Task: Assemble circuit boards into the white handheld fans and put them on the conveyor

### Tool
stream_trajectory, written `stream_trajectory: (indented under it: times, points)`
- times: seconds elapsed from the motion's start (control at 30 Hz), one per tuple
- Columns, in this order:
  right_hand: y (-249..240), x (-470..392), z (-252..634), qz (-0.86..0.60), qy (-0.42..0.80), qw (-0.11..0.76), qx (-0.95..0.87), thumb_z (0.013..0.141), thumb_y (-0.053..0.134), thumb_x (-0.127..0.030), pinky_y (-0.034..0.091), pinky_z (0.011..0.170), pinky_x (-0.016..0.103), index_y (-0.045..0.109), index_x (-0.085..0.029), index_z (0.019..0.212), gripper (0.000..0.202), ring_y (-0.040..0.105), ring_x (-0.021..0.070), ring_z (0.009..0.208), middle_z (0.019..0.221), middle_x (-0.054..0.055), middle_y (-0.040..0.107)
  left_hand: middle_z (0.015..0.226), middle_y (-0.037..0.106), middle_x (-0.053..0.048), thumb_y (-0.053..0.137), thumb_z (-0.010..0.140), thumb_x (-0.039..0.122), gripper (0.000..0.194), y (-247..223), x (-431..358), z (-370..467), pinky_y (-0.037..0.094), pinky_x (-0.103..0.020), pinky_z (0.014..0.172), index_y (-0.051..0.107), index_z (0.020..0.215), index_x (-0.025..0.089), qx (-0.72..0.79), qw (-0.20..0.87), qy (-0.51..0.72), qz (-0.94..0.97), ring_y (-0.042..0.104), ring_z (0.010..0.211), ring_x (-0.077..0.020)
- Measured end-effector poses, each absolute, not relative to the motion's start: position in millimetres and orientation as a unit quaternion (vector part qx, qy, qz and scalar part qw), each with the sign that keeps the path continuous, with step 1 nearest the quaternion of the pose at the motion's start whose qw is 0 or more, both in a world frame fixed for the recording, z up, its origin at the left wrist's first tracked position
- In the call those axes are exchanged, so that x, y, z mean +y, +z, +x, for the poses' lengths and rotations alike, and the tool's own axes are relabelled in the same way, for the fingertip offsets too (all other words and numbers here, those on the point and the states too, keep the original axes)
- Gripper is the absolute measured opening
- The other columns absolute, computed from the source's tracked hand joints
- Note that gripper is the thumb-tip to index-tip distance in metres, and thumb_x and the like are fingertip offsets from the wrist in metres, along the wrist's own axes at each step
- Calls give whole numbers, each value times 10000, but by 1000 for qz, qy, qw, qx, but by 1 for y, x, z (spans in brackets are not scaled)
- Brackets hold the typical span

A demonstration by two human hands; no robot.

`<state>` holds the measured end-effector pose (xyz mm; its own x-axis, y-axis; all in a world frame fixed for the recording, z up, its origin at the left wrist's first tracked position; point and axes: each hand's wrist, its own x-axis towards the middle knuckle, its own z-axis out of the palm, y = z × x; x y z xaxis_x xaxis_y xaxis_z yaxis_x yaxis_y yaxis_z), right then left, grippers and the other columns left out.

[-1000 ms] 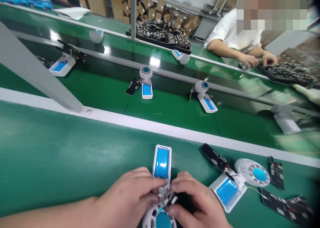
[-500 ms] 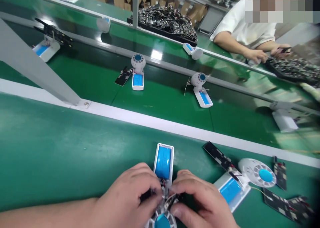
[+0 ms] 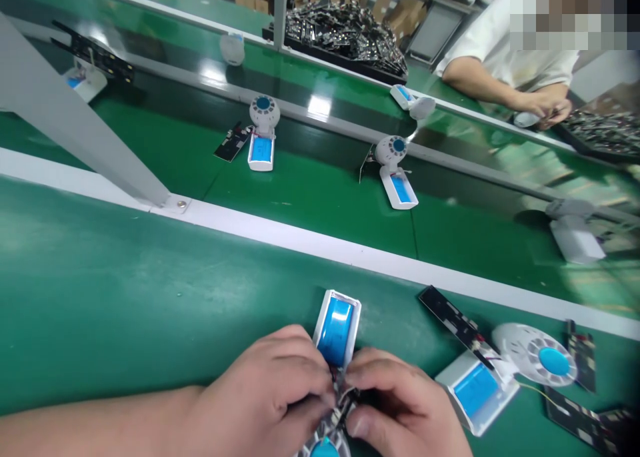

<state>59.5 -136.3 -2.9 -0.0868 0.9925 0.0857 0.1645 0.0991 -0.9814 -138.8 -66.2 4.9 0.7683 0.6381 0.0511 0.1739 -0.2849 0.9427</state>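
A white handheld fan point(image 3: 353, 340) lies at the bottom centre. Its handle is opened, showing a blue battery point(image 3: 336, 330), and its round head with a blue centre point(image 3: 325, 447) is cut by the lower edge. My left hand point(image 3: 280, 390) is closed on the fan's neck from the left, fingertips pinched together. From the right, my right hand point(image 3: 400, 403) pinches a small dark part with wires point(image 3: 344, 407) at the same neck. The fingers partly hide the joint between handle and head, so the part's exact shape cannot be made out.
Right of my hands lies another opened fan point(image 3: 535, 353) with a black circuit board point(image 3: 453, 323) wired to it. More boards point(image 3: 575, 420) lie beyond it. Several fans point(image 3: 261, 151) rest on the green conveyor belt point(image 3: 320, 190). A slanted grey post point(image 3: 90, 117) stands left. A co-worker point(image 3: 500, 77) sits opposite.
The fans on the belt have shifted slightly left relative to the post. My hands stay closed at the fan's neck, and its handle tilts a little more right. The co-worker's hands have come together.
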Motion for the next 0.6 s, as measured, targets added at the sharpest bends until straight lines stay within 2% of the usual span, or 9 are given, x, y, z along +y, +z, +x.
stream_trajectory:
  times: [0.2, 0.4, 0.6]
  points:
    - [-1, -133, 57, -491, 418, 460, -611, 812, 798, -248, 613, 680, 284, 724, -294, 991, 199, 719, 185, 737, 823, 16, 753, 758, 730, -9, 634, 881, 93, 201, 9, -62, -139, 524, -252, 789, 723, 724, 182, 264, 570, 227, 744, 652, 759, -134]
    - [-6, -133, 54, -468, 386, 466, -644, 844, 768, -252, 590, 684, 360, 700, -307, 1069, 242, 683, 202, 714, 801, 27, 742, 784, 754, -3, 679, 871, 161, 171, 6, -69, -141, 538, -258, 773, 758, 729, 216, 295, 607, 204, 709, 665, 779, -151]
    - [-8, -133, 51, -489, 351, 487, -633, 901, 698, -287, 590, 616, 355, 682, -294, 1064, 165, 664, 212, 714, 789, 44, 718, 987, 758, -16, 737, 794, 174, 194, -8, -87, -150, 549, -297, 864, 785, 942, 292, 330, 700, 252, 581, 685, 945, -195]
